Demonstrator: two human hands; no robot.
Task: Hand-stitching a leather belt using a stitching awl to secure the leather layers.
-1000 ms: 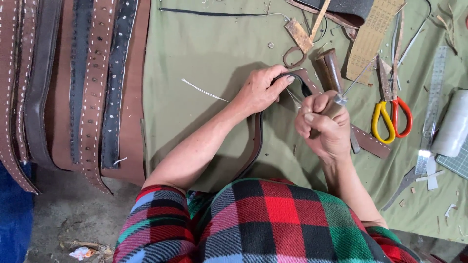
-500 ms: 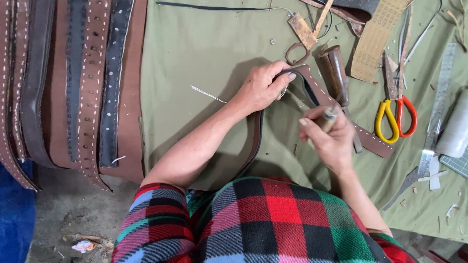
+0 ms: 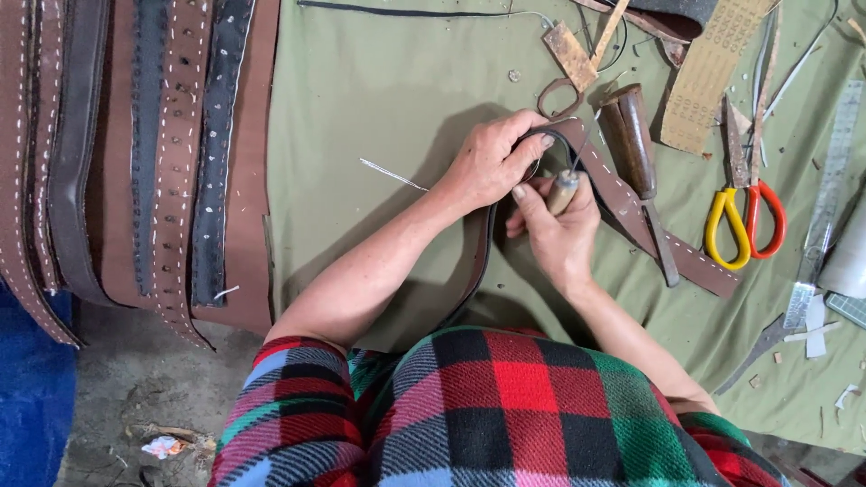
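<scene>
Belt: brown leather strap [image 3: 622, 203] with white stitching, lying on the green cloth [image 3: 379, 108] of the worktop, centre of the scene; one end bent into a loop, the other running off to the right.
Left hand: [image 3: 492, 162] fingers closed on the looped end of the belt, pinning it to the cloth.
Right hand: [image 3: 555, 230] fingers wrapped tight around a wooden-handled awl [image 3: 564, 188], its thin point up at the belt loop; just near of the left hand, touching it.
Thread: pale strand [image 3: 392, 174] on the cloth, left of the left hand.
Knife: wooden-handled tool [image 3: 631, 140], just right of the belt loop, blade lying across the strap.
Scissors: yellow and red handles [image 3: 744, 225], well right of the hands.
Ruler: metal [image 3: 825, 207], far right.
Finished belts: row of stitched straps [image 3: 171, 153] hanging at left.
</scene>
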